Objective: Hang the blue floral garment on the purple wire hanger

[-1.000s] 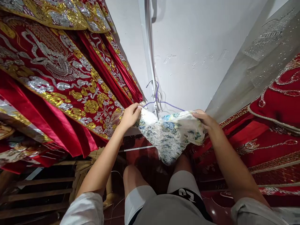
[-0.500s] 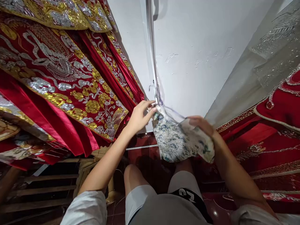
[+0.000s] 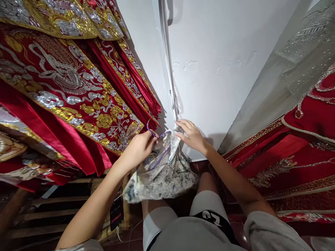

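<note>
A pale garment (image 3: 162, 183) with a dark blue-green pattern hangs bunched in front of my knees. A purple clothes hanger (image 3: 148, 128) shows at its top; its hook points up and part of it crosses the cloth. My left hand (image 3: 140, 148) is closed on the hanger just below the hook, thumb and fingers pinched together. My right hand (image 3: 191, 135) pinches white fabric at the garment's upper end, beside the foot of a pale upright pole (image 3: 166, 52). Its fingertips are partly hidden by the cloth.
Red costumes with gold and silver embroidery (image 3: 104, 115) hang close on the left. More red beaded garments (image 3: 288, 157) and a sheer sequinned white one (image 3: 309, 52) hang on the right. A white wall (image 3: 206, 42) faces me. A phone (image 3: 116, 212) rests low at the left near bamboo slats.
The garment has swung left and toward me. My right hand has moved from its far right side to its top by the pole, while my left hand has moved down-left with the hanger.
</note>
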### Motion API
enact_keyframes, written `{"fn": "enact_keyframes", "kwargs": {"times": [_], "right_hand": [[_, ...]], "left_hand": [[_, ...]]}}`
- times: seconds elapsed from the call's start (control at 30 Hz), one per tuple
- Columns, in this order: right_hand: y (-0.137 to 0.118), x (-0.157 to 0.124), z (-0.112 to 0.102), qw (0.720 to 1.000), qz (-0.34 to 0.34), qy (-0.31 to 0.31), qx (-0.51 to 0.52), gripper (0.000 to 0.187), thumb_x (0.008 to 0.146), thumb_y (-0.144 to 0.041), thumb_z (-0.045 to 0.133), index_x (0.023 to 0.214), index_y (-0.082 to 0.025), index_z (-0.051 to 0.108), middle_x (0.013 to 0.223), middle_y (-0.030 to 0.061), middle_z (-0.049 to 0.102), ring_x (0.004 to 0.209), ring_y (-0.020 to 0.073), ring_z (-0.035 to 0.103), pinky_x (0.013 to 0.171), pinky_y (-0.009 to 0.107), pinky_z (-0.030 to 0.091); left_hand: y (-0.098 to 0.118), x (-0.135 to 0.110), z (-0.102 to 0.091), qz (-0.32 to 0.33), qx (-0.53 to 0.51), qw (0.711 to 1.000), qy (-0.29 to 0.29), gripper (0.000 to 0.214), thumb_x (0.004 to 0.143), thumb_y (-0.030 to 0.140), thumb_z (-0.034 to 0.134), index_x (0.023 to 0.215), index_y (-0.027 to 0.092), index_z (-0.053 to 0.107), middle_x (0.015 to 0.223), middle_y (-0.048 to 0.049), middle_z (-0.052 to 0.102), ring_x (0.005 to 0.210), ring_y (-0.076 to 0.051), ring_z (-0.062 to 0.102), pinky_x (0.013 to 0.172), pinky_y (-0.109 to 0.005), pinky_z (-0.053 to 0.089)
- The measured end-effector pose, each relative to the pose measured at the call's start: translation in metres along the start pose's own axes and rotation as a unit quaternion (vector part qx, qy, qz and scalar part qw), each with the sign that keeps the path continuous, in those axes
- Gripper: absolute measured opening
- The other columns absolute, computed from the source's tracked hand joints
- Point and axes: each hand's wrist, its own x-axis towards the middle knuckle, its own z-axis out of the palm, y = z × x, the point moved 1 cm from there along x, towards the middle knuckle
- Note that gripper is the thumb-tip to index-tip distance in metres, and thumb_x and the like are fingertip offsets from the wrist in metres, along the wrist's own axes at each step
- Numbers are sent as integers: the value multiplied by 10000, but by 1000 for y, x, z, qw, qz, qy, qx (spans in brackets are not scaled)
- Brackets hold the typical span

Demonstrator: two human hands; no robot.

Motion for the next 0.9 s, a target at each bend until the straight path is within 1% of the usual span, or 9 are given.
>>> {"fn": "enact_keyframes", "kwargs": {"times": [0.13, 0.23, 0.4, 0.5, 0.6, 0.67, 0.73, 0.83, 0.9], "right_hand": [[14, 8, -1, 998, 54, -40, -18, 301, 986, -451, 529, 1027, -261, 759, 992, 43, 761, 925, 227, 661, 863, 334, 461], [16, 14, -17, 993, 103, 30, -51, 375, 931, -578, 590, 983, -251, 767, 789, 0, 737, 664, 170, 590, 640, 277, 393], [18, 39, -55, 955, 104, 223, -167, 417, 889, -612, 637, 877, -215, 763, 904, 59, 766, 813, 218, 638, 692, 288, 376], [28, 37, -74, 943, 139, 239, -184, 428, 899, -613, 623, 876, -209, 760, 896, 66, 761, 821, 228, 643, 713, 299, 387], [42, 13, -80, 938, 168, 240, -183, 418, 882, -611, 640, 852, -208, 750, 829, 57, 737, 801, 235, 630, 732, 317, 415], [48, -10, -71, 931, 154, 263, -204, 358, 891, -552, 642, 896, -209, 747, 879, 77, 725, 895, 265, 623, 810, 359, 446], [50, -32, -50, 916, 115, 309, -231, 317, 894, -469, 639, 1037, -201, 730, 1085, 129, 692, 1088, 312, 580, 942, 438, 441], [49, -62, -1, 912, 84, 350, -199, 331, 898, -389, 617, 1160, -191, 658, 1242, 178, 595, 1225, 335, 510, 1021, 506, 412], [51, -74, 36, 948, 102, 280, -116, 221, 948, -372, 544, 1042, -202, 650, 1079, 141, 648, 1100, 288, 577, 961, 439, 456]], "left_hand": [[-5, 7, -10, -17, -65, 995, 70, 309, 990, 370, 437, 818, 182, 611, 786, -49, 714, 684, -180, 632, 717, -290, 487], [-9, 36, -13, -16, -104, 986, 126, 330, 977, 359, 461, 761, 170, 624, 731, -37, 700, 627, -159, 595, 672, -278, 470], [-12, 114, -10, -1, -117, 968, 222, 249, 919, 255, 573, 696, 169, 641, 645, -30, 678, 592, -149, 582, 687, -278, 475], [-5, 143, 2, 13, -138, 965, 224, 195, 906, 236, 607, 735, 161, 661, 646, -35, 682, 588, -154, 595, 690, -287, 477], [0, 145, 23, 50, -135, 972, 186, 227, 923, 278, 591, 740, 163, 662, 658, -33, 688, 608, -168, 610, 699, -300, 481], [-2, 139, 41, 71, -117, 978, 159, 214, 924, 301, 584, 782, 164, 665, 688, -33, 690, 650, -183, 622, 716, -312, 489], [-9, 131, 57, 84, -92, 980, 156, 151, 904, 289, 598, 914, 158, 672, 793, -54, 708, 747, -209, 645, 766, -338, 506], [-21, 117, 78, 99, -65, 967, 225, 319, 895, 272, 606, 1187, 146, 611, 1123, -138, 691, 1055, -271, 639, 955, -423, 495], [-26, 102, 91, 116, -69, 947, 293, 376, 932, 289, 575, 1283, 155, 560, 1289, -167, 620, 1229, -287, 564, 1067, -459, 441]]}}
